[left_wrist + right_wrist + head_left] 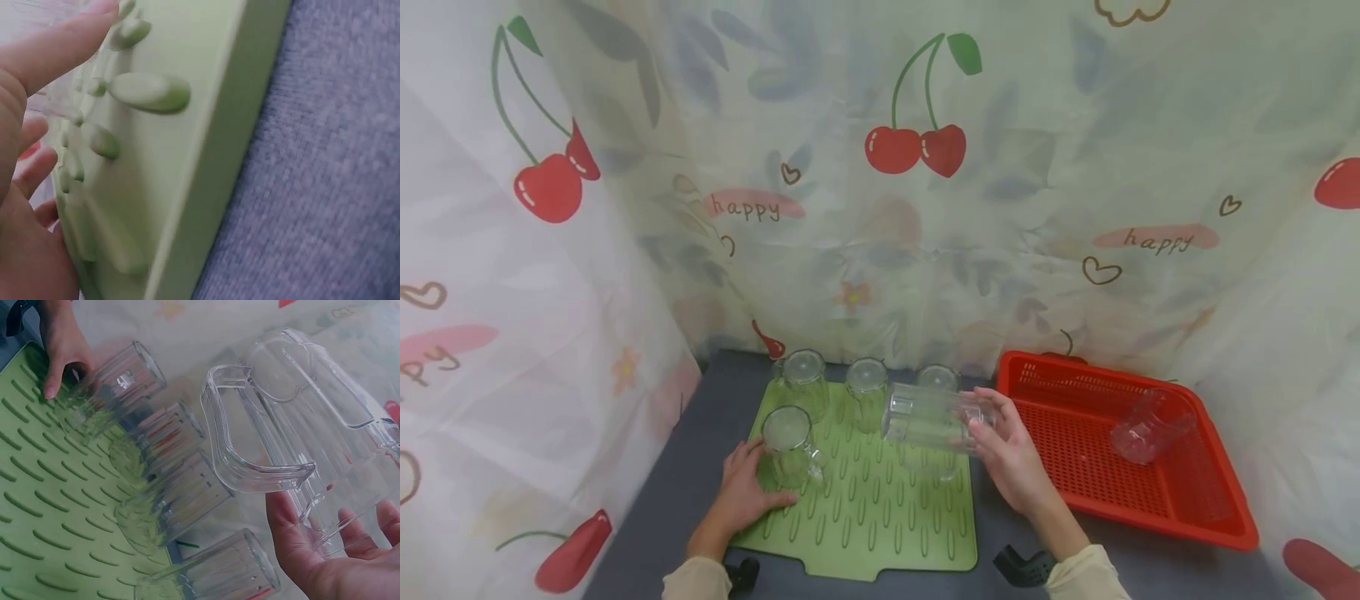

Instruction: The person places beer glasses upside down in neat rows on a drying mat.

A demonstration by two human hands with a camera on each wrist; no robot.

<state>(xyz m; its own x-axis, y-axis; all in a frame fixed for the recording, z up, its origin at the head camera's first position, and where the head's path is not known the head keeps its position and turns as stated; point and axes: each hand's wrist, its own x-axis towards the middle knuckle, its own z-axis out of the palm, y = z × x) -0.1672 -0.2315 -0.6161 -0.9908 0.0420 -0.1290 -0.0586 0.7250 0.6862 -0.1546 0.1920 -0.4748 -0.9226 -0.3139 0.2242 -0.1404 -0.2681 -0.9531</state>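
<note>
Curtained tabletop booth, cherry-print cloth point(917, 167), drying mat point(880, 517)

"happy" on pink blotch, curtain point(880, 208) backdrop, centre-left & right; partial "py" at left edge.

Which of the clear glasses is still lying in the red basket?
The lone clear glass mug tipped on its side in the red plastic basket; the others stand on the green mat.

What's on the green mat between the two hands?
In the head view, one upside-down glass mug stands by the left hand; from there to the right hand, bare ridged green mat.
</note>
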